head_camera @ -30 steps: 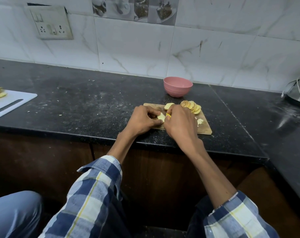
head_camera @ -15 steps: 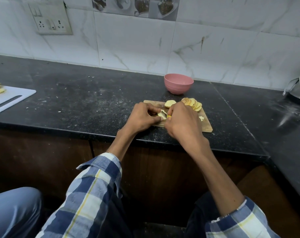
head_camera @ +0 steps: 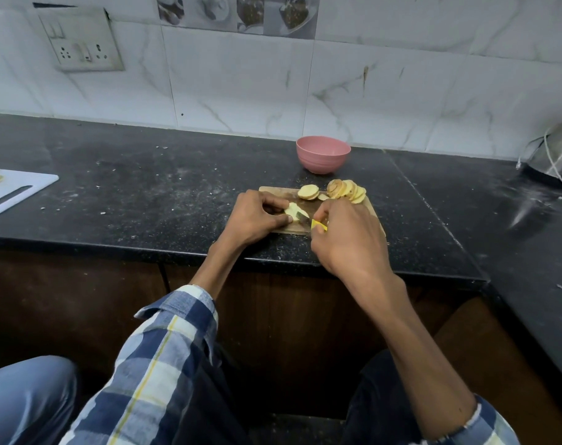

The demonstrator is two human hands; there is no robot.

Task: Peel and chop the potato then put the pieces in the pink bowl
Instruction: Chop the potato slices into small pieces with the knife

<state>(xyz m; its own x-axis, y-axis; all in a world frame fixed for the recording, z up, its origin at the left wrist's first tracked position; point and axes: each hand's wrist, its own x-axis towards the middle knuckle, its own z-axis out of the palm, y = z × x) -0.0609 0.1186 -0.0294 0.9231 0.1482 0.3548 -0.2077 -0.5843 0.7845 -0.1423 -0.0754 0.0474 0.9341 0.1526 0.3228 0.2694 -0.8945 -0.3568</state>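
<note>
Left hand: the left hand [head_camera: 255,216] sits on the near left part of the wooden cutting board [head_camera: 374,213], its fingers [head_camera: 273,207] curled over a potato piece [head_camera: 293,211] and pinning it to the board.
Potato piece: pale and peeled, near the board's front left corner, just right of the left hand's fingertips; its long axis runs roughly from front left to back right, with the cut end facing right toward the blade.
Right hand: the right hand [head_camera: 347,234] is curled around a knife [head_camera: 308,220] with a yellow handle, of which only a small patch shows at the thumb side.
Knife: the dark blade points left from the right hand and touches the right end of the held potato piece; how far it has entered the piece cannot be told.
Cut slices: a small stack of round slices [head_camera: 308,192] lies at the board's back middle, and a fanned row of slices [head_camera: 347,190] leans together at the back right corner.
Pink bowl: the pink bowl [head_camera: 323,154] stands upright on the dark surface [head_camera: 144,194] behind the board, near the tiled wall, apart from the board.
Left edge: a white cutting board [head_camera: 12,194] with a slot handle lies on the surface, a few pale pieces on its far end.
Right edge: a metal appliance [head_camera: 559,152] with a cord is partly in view.
Wall: a switch and socket plate [head_camera: 80,43] is mounted at upper left.
</note>
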